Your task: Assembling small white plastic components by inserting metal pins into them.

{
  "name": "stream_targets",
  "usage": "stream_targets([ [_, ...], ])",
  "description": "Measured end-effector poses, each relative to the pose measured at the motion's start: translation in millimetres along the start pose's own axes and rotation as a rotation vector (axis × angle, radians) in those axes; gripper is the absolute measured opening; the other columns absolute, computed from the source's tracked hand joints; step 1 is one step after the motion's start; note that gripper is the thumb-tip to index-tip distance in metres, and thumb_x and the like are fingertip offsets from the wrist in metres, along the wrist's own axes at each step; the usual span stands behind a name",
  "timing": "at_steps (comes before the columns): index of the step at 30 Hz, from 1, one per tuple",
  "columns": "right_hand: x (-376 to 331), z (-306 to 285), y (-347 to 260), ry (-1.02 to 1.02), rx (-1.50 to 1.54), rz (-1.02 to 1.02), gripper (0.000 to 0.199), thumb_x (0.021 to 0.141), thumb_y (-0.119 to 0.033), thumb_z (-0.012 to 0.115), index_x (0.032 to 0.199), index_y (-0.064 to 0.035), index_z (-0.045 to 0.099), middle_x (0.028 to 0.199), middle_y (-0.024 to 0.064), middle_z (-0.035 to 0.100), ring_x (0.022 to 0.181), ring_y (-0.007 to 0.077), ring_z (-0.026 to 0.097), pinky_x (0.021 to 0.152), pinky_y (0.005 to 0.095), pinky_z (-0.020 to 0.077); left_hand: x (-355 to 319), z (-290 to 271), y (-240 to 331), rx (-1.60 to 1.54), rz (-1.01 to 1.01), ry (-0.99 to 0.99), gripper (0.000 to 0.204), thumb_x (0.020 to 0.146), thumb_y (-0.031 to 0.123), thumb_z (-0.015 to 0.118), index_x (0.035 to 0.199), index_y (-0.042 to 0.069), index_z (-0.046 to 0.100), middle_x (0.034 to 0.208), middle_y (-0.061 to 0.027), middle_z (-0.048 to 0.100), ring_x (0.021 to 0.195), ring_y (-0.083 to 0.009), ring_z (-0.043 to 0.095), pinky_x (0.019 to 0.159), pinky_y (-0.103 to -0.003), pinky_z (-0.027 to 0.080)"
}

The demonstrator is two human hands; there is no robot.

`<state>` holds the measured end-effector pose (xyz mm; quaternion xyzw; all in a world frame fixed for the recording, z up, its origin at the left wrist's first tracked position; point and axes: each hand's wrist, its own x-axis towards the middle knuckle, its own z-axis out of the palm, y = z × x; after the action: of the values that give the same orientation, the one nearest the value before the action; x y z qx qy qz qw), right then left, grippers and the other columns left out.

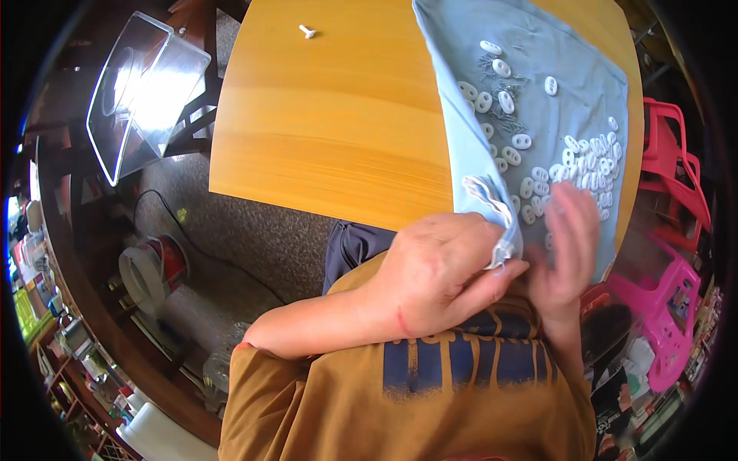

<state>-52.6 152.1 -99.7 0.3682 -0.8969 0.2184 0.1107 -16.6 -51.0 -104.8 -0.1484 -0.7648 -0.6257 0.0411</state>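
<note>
My left hand (446,265) is closed near the table's front edge, thumb and fingers pinched on a whitish cord (487,196). A loop of the cord rises above the fingers beside the folded cloth edge, with a small shiny whitish bit at the fingertips. To its right, my right hand (567,242) is raised, smeared by motion. Its fingers point upward with the thumb apart, and nothing shows in it. Behind both hands, a light blue cloth (530,92) carries many white oval two-hole pieces (522,141), heaped thickest at the right.
Dark thread-like bits (503,117) lie among the far ovals. A small white peg-like piece (307,31) rests on the wooden table (330,115). Clear plastic trays (146,96) stand off to the left. Red (673,146) and pink chairs (665,323) are at the right.
</note>
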Motion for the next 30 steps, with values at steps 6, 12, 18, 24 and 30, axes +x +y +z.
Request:
stream_targets([
  [6, -21, 17, -3, -0.113, -0.085, -0.06, 0.058, 0.076, -0.04, 0.065, 0.119, -0.0024, 0.05, 0.124, 0.0186, 0.048, 0.116, 0.0358, 0.045, 0.099, 0.0508, 0.028, -31, -45, -12, 0.574, -0.075, 0.231, 0.024, 0.066, 0.011, 0.073, 0.083, 0.004, 0.057, 0.073, -0.0076, 0.056, 0.066, -0.025, 0.053, 0.06, -0.032, 0.041],
  [12, -23, 29, 4, -0.071, -0.201, -0.017, 0.067, 0.079, -0.052, 0.056, 0.126, -0.0052, 0.044, 0.13, 0.018, 0.043, 0.121, 0.0341, 0.041, 0.101, 0.0493, 0.0255, -39, -76, -66, 1.062, 0.019, 0.427, 0.053, 0.073, 0.022, 0.06, 0.118, 0.0, 0.047, 0.113, -0.0172, 0.054, 0.107, -0.0329, 0.049, 0.096, -0.042, 0.031],
  [18, -19, 32, 13, -0.026, -0.204, 0.001, 0.078, 0.067, -0.051, 0.065, 0.127, -0.0071, 0.044, 0.132, 0.0142, 0.041, 0.121, 0.0324, 0.038, 0.101, 0.0475, 0.0255, -25, -75, -78, 1.155, 0.163, 0.367, 0.047, 0.074, 0.024, 0.049, 0.117, 0.004, 0.051, 0.108, -0.0129, 0.058, 0.105, -0.0295, 0.052, 0.094, -0.04, 0.035],
  [24, 6, 42, 34, 0.132, -0.233, -0.103, 0.061, 0.071, -0.04, 0.07, 0.119, -0.0065, 0.052, 0.12, 0.0119, 0.051, 0.114, 0.0268, 0.046, 0.096, 0.0411, 0.0337, 6, -84, -97, 1.21, 0.165, 0.404, 0.042, 0.077, 0.022, 0.045, 0.117, 0.01, 0.052, 0.11, -0.0096, 0.057, 0.108, -0.0273, 0.05, 0.095, -0.039, 0.034],
  [30, 21, 37, 54, 0.133, -0.285, -0.132, 0.075, 0.065, -0.048, 0.07, 0.12, -0.0021, 0.047, 0.121, 0.0165, 0.045, 0.119, 0.0349, 0.039, 0.101, 0.0457, 0.0291, 43, -71, -87, 1.195, 0.068, 0.372, 0.037, 0.079, 0.02, 0.047, 0.111, 0.003, 0.053, 0.107, -0.0179, 0.057, 0.104, -0.0342, 0.05, 0.092, -0.041, 0.036],
])
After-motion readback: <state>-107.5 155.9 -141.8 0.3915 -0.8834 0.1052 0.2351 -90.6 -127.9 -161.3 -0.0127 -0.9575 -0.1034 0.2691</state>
